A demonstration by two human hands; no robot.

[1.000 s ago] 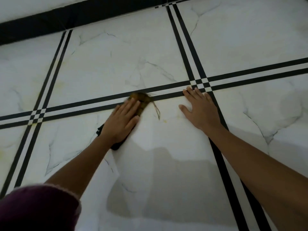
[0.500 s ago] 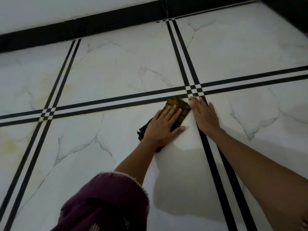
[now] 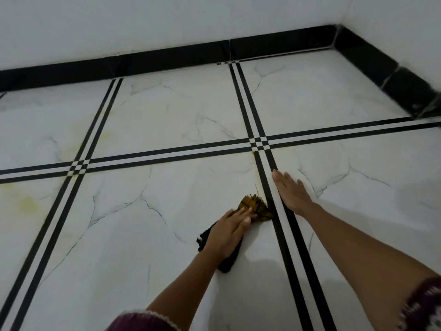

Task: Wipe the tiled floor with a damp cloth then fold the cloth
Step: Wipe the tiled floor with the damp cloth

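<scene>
1. Fingers (image 3: 241, 215) of the left hand (image 3: 226, 235) lie straight and close together, pressed flat on the cloth (image 3: 256, 206); none curls round it.
2. The right hand (image 3: 290, 192) rests palm-down on the tiled floor (image 3: 167, 115). Its fingers are straight and together, pointing toward the stripe crossing (image 3: 260, 143).
3. The cloth, mustard in front and black behind, lies on the floor nearer the person than the stripe crossing. Its mustard end is just beside the heel of the right hand.
4. Both forearms reach forward from maroon sleeves (image 3: 143, 322).
5. Half a second ago both hands and the cloth sat just below the stripe crossing, with the mustard end at the right fingertips. Now all three lie farther back from it, toward the person.
</scene>
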